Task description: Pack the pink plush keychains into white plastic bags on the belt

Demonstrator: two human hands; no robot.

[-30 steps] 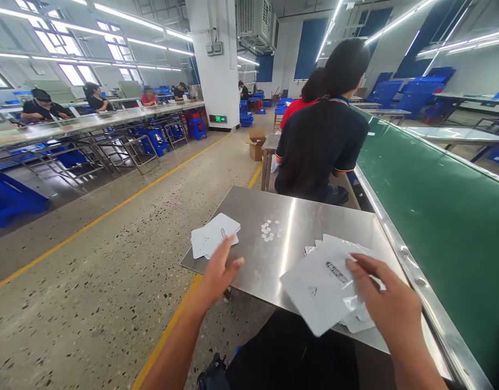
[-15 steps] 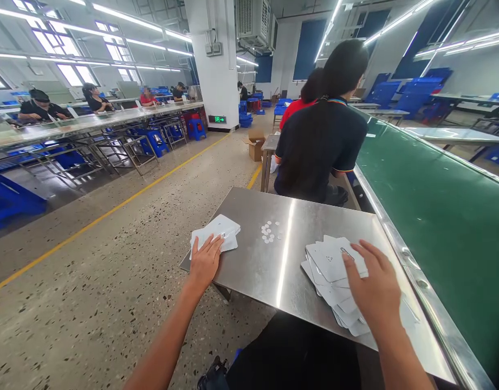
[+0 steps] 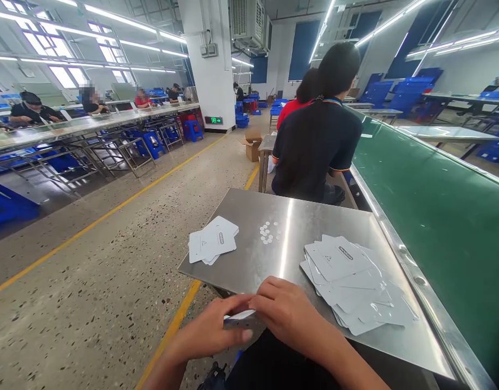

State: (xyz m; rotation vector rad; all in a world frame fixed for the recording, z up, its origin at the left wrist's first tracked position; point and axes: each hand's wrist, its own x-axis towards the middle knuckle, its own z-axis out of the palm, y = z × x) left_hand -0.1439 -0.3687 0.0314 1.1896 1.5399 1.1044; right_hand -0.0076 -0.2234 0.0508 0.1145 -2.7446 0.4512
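In the head view my left hand and my right hand meet over my lap at the table's near edge. Between them is a thin white card, seen edge-on and mostly hidden by the fingers. Both hands are closed on it. A small pile of white printed cards lies at the left end of the metal table. To the right spreads a larger pile of similar cards, some with a glossy, clear surface. Small round white discs are scattered between the piles.
The metal table adjoins a green conveyor belt on the right. A seated person in a dark shirt is just ahead. An open cardboard box stands on the floor beyond. Other people sit at a long bench on the left.
My left hand has left the left pile, and my right hand has left the right pile. They have come together near my lap, holding a white card.
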